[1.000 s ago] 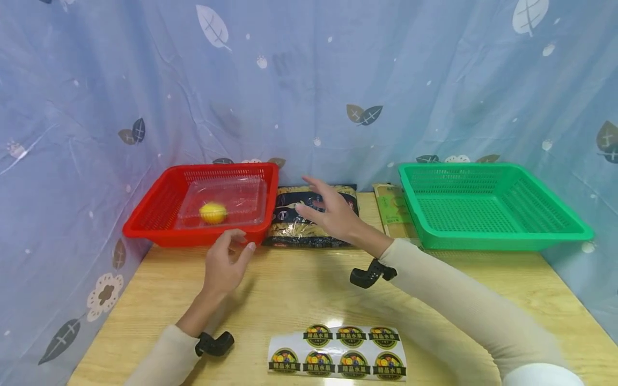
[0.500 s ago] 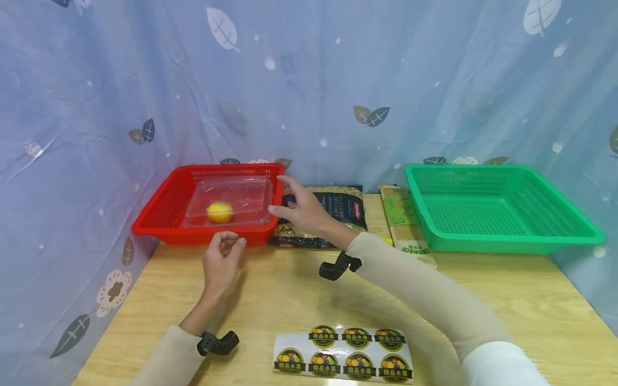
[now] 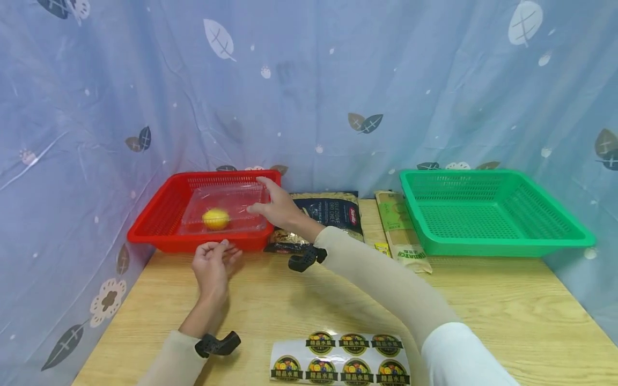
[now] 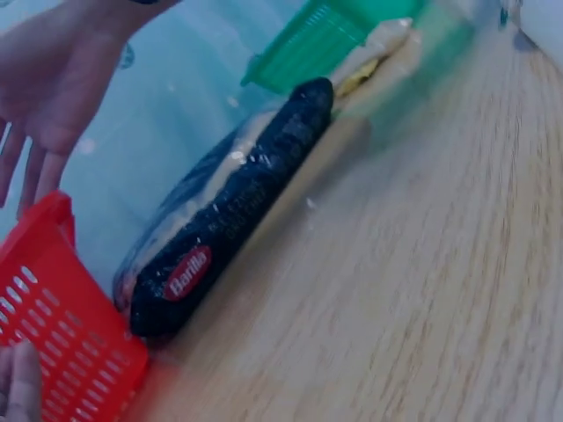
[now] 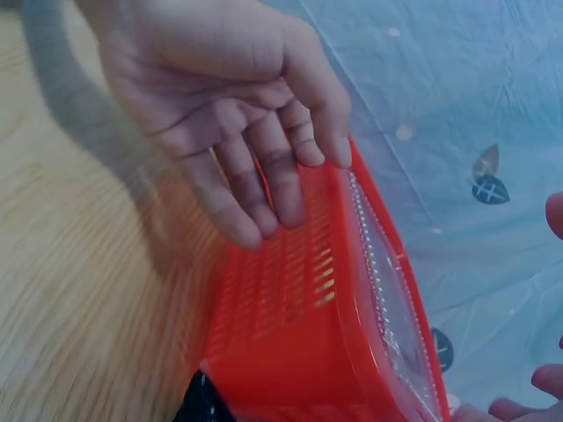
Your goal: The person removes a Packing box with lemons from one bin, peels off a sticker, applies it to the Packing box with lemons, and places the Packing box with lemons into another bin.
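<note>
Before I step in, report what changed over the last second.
The right hand moved left, from over the pasta bag to over the right side of the red basket; the left hand shifted slightly left along its front. Neither visibly grasped anything. Yellow fruit, sticker sheet and green basket stayed.

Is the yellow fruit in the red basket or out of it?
In. From the head view, the fruit sits within the rim of the red basket; whether it lies inside the clear tray there, I cannot tell.

I count two hands [image 3: 279, 208], two baskets [image 3: 502, 247], one clear tray [image 3: 243, 206], one yellow fruit [image 3: 215, 219], one pasta bag [image 3: 333, 212], seven stickers [image 3: 322, 371].
</note>
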